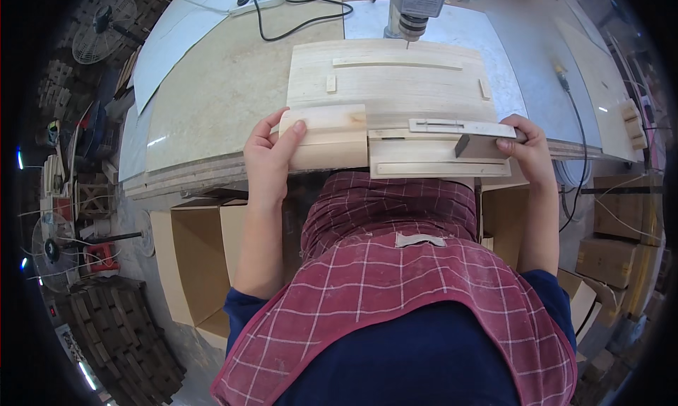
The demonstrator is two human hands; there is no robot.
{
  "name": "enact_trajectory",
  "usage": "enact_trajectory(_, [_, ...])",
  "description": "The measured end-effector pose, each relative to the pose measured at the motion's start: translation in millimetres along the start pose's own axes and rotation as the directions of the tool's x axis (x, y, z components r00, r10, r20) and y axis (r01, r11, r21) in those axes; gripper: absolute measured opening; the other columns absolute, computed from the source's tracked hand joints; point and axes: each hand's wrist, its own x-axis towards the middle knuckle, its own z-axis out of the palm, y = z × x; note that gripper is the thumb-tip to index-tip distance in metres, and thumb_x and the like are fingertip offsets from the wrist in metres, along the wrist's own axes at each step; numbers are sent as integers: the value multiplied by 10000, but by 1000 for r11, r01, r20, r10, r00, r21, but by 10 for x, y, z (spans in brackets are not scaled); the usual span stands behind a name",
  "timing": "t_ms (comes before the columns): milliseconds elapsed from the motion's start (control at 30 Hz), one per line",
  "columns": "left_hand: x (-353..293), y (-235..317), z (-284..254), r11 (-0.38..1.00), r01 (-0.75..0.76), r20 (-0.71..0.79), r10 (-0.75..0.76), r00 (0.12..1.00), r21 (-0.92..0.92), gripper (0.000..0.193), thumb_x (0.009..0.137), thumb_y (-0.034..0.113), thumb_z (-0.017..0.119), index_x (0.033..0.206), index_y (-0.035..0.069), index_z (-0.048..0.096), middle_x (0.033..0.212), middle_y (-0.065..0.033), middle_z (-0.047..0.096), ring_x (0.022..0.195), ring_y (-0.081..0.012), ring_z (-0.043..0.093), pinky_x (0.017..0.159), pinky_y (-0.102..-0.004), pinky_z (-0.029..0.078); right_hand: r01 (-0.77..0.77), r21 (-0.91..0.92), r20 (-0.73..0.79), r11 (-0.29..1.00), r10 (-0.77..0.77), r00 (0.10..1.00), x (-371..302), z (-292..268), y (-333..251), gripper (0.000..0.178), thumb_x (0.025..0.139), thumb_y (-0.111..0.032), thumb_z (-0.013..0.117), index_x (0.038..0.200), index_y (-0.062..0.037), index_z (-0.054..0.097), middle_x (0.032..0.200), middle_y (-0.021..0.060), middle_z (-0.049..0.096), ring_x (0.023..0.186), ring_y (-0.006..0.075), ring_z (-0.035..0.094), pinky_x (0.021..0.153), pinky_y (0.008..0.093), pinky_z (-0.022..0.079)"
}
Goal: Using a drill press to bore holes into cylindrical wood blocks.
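My left hand (272, 151) grips the left end of a pale wooden piece (328, 139), with the thumb on top. The piece looks like a small box or thick block and lies at the front edge of a wooden board (402, 95). At the right, my right hand (522, 148) closes on the end of a pale slotted wooden strip (460, 127). A darker flat slat (482, 146) sits under the strip beside my thumb. Below them is a narrow wooden tray-like part (417, 151), partly hidden by the strip. The fingers behind both pieces are hidden.
A drill press chuck (413, 28) with a thin bit hangs over the board's far edge. Thin wooden strips (395, 64) are fixed on the board. A power strip (258, 2) with black cables lies at the back of the table. Open cardboard boxes (194, 261) stand below.
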Motion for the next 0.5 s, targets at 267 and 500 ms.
enact_trajectory(267, [-175,101,161,996,82,-27,-81,996,29,417,737,170,685,1044,-64,524,745,-105,624,615,-93,575,537,-184,423,184,33,26,982,-185,982,-156,389,-81,196,682,-1,675,856,-28,590,814,-9,534,771,72,484,690,202,370])
enact_trajectory(500, [-232,142,296,986,142,23,-144,989,84,390,745,184,679,1020,-52,535,700,-75,611,573,-82,554,494,-184,405,299,-141,74,944,-292,954,-235,366,-145,199,675,-5,675,855,-26,591,804,2,536,773,80,485,696,208,370])
